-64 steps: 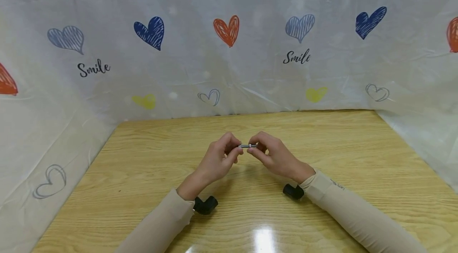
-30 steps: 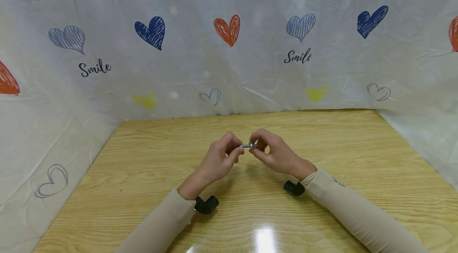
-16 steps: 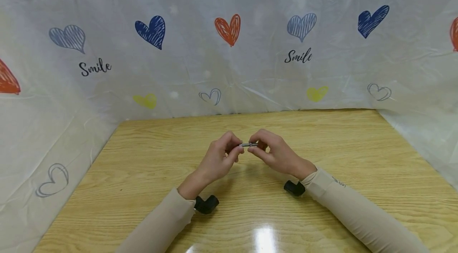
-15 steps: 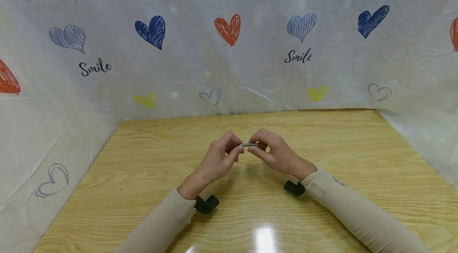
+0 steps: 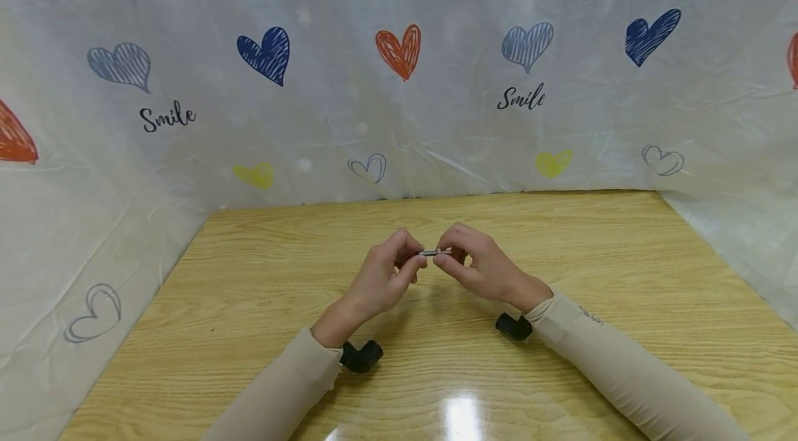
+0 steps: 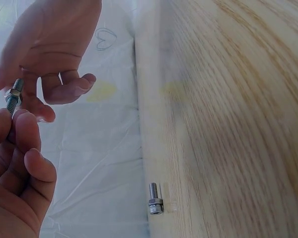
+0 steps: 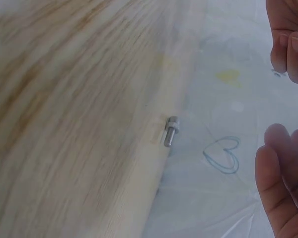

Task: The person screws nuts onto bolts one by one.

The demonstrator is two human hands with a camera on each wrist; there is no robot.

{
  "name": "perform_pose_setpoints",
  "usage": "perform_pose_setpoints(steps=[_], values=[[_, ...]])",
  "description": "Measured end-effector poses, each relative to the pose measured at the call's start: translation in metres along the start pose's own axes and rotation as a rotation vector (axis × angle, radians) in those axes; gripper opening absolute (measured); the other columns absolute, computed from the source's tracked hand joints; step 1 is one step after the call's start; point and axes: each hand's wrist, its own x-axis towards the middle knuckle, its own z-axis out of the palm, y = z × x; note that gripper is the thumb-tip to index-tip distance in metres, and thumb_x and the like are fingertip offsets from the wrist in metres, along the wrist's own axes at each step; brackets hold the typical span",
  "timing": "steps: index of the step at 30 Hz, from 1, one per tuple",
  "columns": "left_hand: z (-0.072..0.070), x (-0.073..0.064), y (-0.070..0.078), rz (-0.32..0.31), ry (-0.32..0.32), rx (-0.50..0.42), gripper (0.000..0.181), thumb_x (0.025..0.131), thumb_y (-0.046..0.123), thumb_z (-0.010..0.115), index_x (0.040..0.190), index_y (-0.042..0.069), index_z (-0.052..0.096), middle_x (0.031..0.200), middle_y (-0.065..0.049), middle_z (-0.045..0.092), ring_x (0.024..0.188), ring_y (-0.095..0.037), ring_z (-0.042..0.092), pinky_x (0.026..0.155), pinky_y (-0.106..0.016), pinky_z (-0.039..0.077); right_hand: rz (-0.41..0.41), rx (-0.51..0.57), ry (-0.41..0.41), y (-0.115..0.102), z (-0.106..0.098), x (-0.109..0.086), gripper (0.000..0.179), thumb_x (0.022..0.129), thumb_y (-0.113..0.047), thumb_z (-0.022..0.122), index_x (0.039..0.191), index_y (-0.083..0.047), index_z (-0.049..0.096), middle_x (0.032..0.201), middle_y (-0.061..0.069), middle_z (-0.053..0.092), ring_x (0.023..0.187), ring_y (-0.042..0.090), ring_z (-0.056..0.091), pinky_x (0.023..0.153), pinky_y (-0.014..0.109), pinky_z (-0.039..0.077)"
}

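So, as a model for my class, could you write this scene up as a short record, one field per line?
Left hand: pinches one end of a bolt
Right hand: fingertips at the nut; whether they touch it is unclear
Nut position: partway along the bolt, threaded tip showing beyond it
Second bolt: on the wooden table, seen in both wrist views
Backdrop: pale sheet printed with hearts and "Smile"

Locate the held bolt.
In the head view, the held bolt is below and just right of centre, pinched by the left hand, with the right hand at its other end.
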Motion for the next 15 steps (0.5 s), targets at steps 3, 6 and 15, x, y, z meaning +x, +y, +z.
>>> perform_pose_setpoints(steps=[3, 6, 15], values=[[-0.0002, -0.0001, 0.0, -0.005, -0.004, 0.005, 0.005, 0.092, -0.007, 0.057, 0.096, -0.005, 0.054, 0.077, -0.01, 0.062, 0.056, -0.013, 0.054, 0.048, -0.025, 0.044, 0.006, 0.009, -0.001, -0.0005, 0.0002, -0.0013, 0.022, 0.087, -0.01, 0.071, 0.106, -0.01, 0.059, 0.096, 0.002, 0.058, 0.069, 0.009, 0.053, 0.06, 0.03, 0.051], [-0.0003, -0.0002, -0.0004, -0.006, -0.006, 0.006, 0.005, 0.092, -0.007, 0.056, 0.096, -0.005, 0.054, 0.077, -0.01, 0.062, 0.056, -0.013, 0.054, 0.048, -0.025, 0.044, -0.013, 0.013, 0.002, -0.0005, 0.0009, -0.0019, 0.03, 0.086, -0.007, 0.072, 0.111, -0.008, 0.056, 0.1, 0.004, 0.057, 0.07, 0.01, 0.055, 0.06, 0.031, 0.051], [-0.0001, -0.0005, -0.0011, -0.003, -0.005, 0.013, 0.005, 0.092, -0.007, 0.057, 0.097, -0.005, 0.054, 0.078, -0.01, 0.062, 0.055, -0.012, 0.054, 0.047, -0.024, 0.042, -0.052, 0.006, 0.003, 0.0001, 0.0028, -0.0016, 0.022, 0.089, 0.0, 0.066, 0.105, -0.008, 0.054, 0.098, 0.003, 0.055, 0.071, 0.007, 0.057, 0.063, 0.023, 0.05]])
